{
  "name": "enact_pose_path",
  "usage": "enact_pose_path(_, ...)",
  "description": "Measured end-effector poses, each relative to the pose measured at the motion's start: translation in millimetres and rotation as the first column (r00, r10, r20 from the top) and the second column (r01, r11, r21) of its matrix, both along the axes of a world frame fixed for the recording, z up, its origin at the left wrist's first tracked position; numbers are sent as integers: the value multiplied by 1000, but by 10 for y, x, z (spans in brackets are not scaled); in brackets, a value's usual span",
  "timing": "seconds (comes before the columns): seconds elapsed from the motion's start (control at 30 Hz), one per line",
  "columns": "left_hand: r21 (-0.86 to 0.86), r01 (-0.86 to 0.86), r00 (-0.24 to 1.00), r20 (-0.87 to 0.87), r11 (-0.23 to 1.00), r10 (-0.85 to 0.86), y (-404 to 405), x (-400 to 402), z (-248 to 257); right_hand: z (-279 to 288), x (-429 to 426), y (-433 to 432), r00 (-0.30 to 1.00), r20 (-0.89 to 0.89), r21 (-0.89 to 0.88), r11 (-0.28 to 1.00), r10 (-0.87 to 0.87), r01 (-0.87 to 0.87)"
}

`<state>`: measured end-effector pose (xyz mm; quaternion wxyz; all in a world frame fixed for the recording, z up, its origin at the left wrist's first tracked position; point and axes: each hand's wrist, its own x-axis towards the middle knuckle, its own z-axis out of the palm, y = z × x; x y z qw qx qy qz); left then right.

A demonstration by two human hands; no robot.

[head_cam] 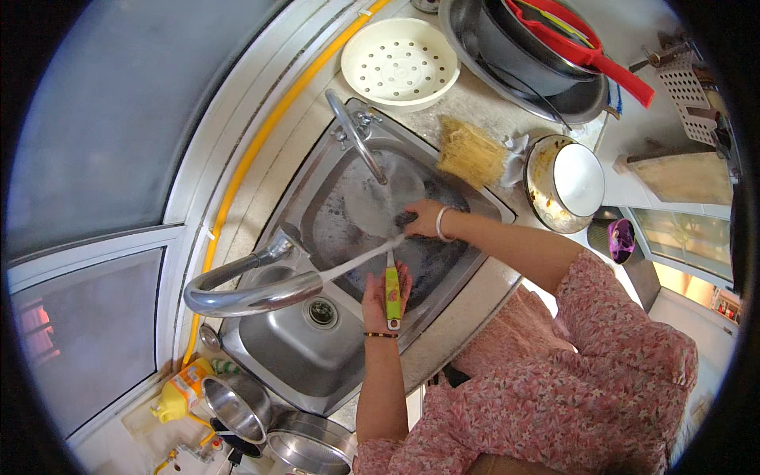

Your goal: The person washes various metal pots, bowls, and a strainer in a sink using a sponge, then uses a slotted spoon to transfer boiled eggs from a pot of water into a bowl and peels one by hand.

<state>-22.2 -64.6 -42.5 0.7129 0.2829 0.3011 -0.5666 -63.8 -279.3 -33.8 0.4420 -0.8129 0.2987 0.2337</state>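
My left hand (371, 303) grips a kitchen utensil by its green handle (392, 294), which has a white end with a hang hole. The utensil's narrow metal part points towards my right hand (424, 218). A small dark scrubber (405, 218) is held in my right fingers, against or close to the utensil's far end, which is hidden. Both hands are over the larger bowl of a stainless steel double sink (496, 208). From the curved chrome faucet (255, 300), a water stream (362, 258) runs towards my right hand. Cloudy water and something dark and round lie below.
A second faucet (359, 139) arches over the large bowl. Around the sink are a cream perforated basket (399, 71), a yellow fibrous pad (472, 151), a stained enamel pot (543, 178), stacked pans with a red strainer (623, 77), metal pots (237, 407) and a yellow bottle (184, 389).
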Motion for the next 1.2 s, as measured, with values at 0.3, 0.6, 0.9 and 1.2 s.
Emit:
enact_pose_path(0.3,-47,-89,995,-44,995,87,21,-31,72,-466,-74,851,787,615,-22,997,-40,68)
enact_pose_path(0.6,-9,181,970,-161,983,-181,124,10,251,-596,206,775,957,288,-165,983,-33,83)
enact_pose_path(0.9,-168,207,935,-255,964,-245,188,-168,648,-837,116,-107,550,360,-678,616,753,-400)
enact_pose_path(1.2,-114,-9,906,-422,993,-40,114,-76,574,-543,326,587,800,-270,-371,709,536,-600)
